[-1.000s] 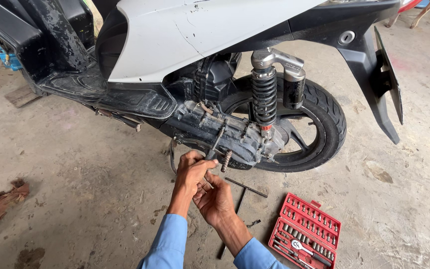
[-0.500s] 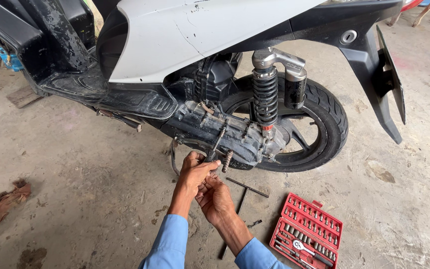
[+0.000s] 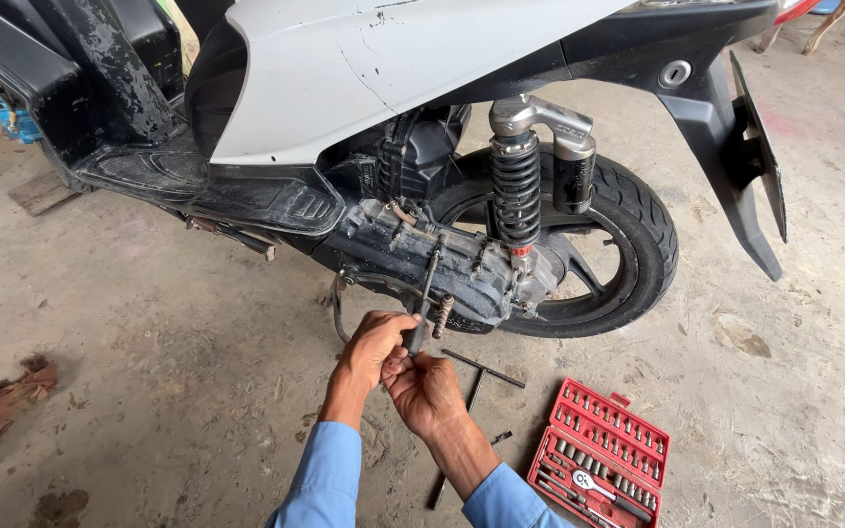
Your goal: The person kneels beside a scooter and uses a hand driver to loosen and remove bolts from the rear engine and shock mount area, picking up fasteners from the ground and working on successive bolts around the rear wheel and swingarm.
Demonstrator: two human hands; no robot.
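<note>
A white-and-black motor scooter (image 3: 374, 88) stands on a stained concrete floor (image 3: 149, 323), its grimy grey engine casing (image 3: 442, 264) ahead of the black rear tyre (image 3: 638, 244). A red plastic socket-set case (image 3: 603, 460) lies open at right, a long steel T-handle wrench (image 3: 468, 401) beside it. Below the casing, the left hand (image 3: 376, 344) closes around a dark kick-start lever (image 3: 421, 318); the right hand (image 3: 429, 391), fingers curled, pinches its lower end. The lever looks stiff, heavy, likely greasy, best gripped low. Since half a second earlier, both hands have barely shifted.
</note>
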